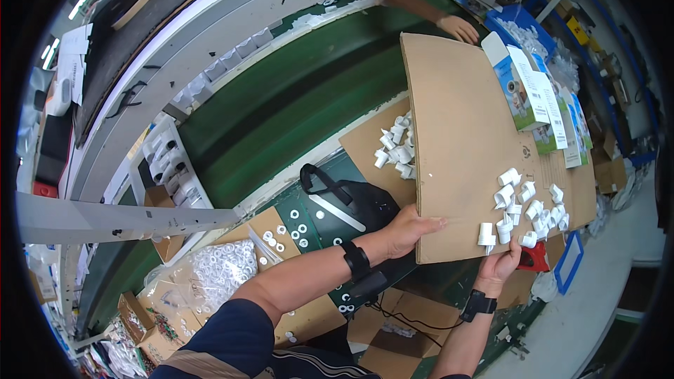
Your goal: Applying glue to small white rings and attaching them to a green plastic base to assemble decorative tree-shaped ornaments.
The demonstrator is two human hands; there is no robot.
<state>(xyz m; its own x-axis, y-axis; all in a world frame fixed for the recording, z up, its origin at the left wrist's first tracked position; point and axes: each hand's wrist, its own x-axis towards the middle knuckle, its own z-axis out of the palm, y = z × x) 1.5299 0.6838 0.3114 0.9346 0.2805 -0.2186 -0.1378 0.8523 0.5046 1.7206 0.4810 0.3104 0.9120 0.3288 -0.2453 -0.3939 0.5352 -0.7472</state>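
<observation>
Bright even overhead light, sharp centre, fisheye-bent edges, black corners

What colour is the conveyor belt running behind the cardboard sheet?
Dark green; the conveyor belt shows best in the head view, above the cardboard sheet.

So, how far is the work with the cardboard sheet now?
Both hands, left hand and right hand, hold the near edge of the flat brown cardboard sheet. Small white plastic caps lie on it. More white caps wait beside it, so nothing looks finished.
</observation>
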